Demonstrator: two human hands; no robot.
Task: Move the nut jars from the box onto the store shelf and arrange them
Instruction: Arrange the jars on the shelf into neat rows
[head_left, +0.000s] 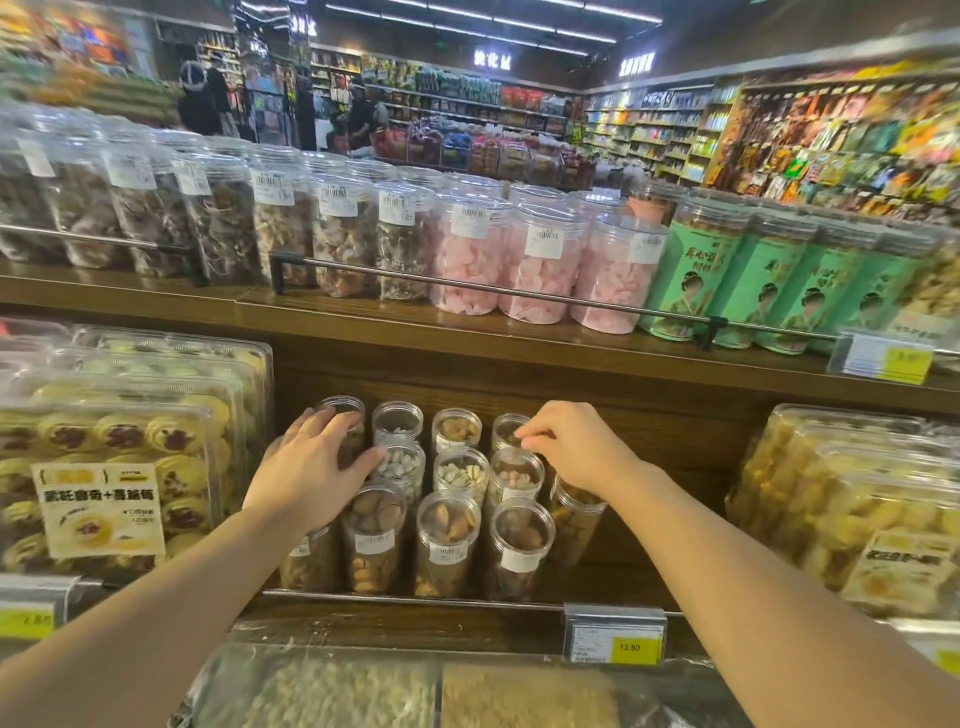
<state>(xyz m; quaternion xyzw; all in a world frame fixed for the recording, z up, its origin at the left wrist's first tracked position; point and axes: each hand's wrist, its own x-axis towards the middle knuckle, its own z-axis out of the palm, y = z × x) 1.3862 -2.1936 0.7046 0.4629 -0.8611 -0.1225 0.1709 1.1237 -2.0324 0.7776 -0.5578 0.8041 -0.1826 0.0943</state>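
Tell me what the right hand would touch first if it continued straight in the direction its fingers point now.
Probably the back-row nut jar: the right hand points left and slightly down, fingertips at that jar's lid. Whether they already touch it is unclear.

A: Which writing can you really read here?

B: Only one number is clear: "13.80" on the yellow price tag at the rail of the lower shelf.

A: And the white stickers on the nut jars?

B: Too blurred. The tart box label and green canisters carry Chinese characters, which I cannot read surely.
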